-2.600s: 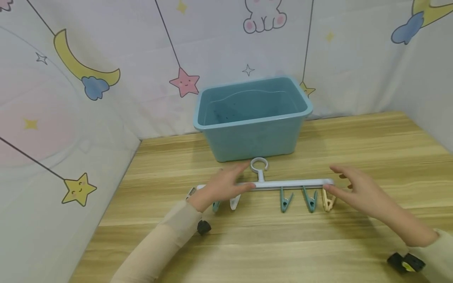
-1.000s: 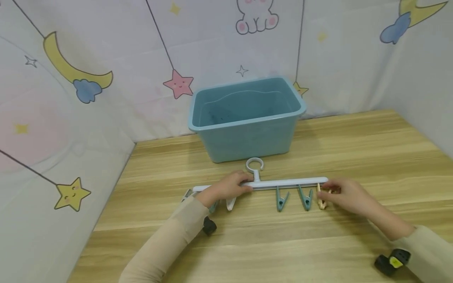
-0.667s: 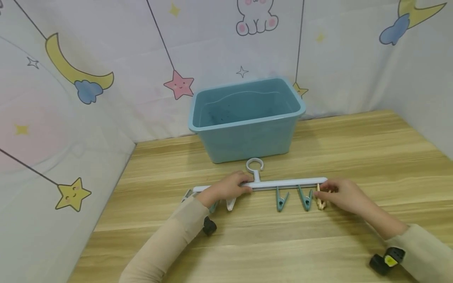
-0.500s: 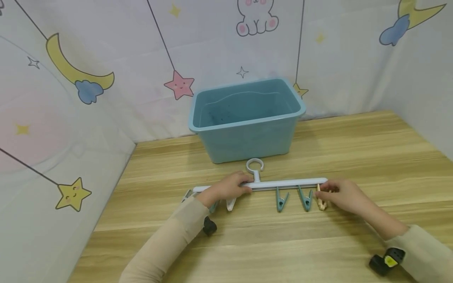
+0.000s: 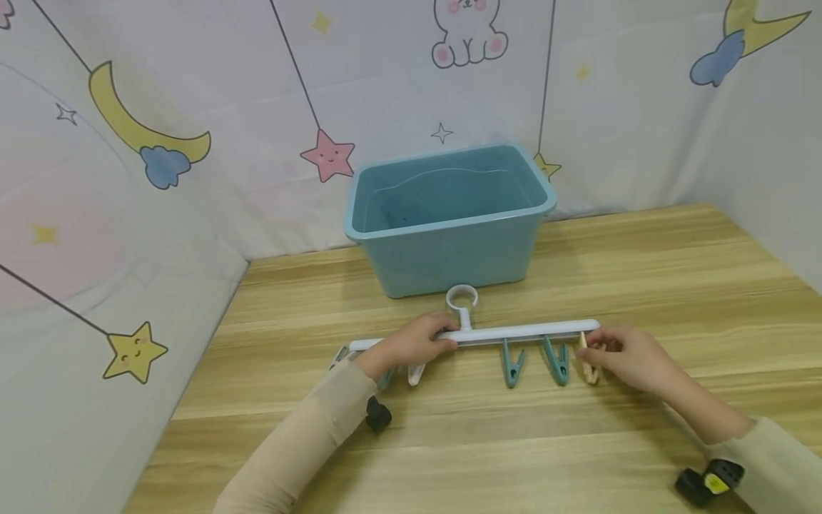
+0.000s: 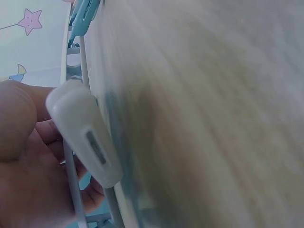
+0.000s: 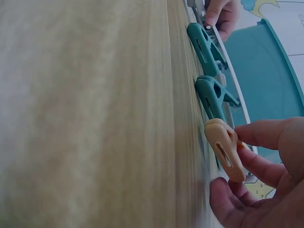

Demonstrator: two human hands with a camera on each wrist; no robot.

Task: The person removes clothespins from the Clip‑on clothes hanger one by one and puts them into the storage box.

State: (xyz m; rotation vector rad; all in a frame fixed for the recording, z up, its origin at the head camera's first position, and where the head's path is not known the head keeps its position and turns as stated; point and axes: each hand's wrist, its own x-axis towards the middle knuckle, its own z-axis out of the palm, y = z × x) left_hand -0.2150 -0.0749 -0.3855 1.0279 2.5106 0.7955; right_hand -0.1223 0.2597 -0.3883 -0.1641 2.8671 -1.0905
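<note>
A white clip hanger [image 5: 514,332] with a ring-shaped hook [image 5: 462,297] lies across the wooden table, with clothespins along its bar. My left hand [image 5: 417,338] grips the bar just left of the hook; in the left wrist view a white clothespin [image 6: 85,130] hangs beside the fingers. At the bar's right end my right hand [image 5: 632,357] holds a beige clothespin [image 7: 223,149], fingers curled round it. Two teal clothespins, the nearer one [image 5: 556,360] and another [image 5: 511,364], hang left of that hand. Another teal one [image 6: 85,18] is beyond my left hand, partly covered in the head view.
Behind the hanger stands a blue plastic bin [image 5: 449,257], its front close to the hook. A printed cloth [image 5: 257,86] with stars and moons forms the back and side walls. The wooden table [image 5: 481,450] extends in front and to both sides.
My left hand has closed on the bar and my right hand has moved left onto the beige clothespin. In the last half second the hanger's right end has shifted slightly to the right.
</note>
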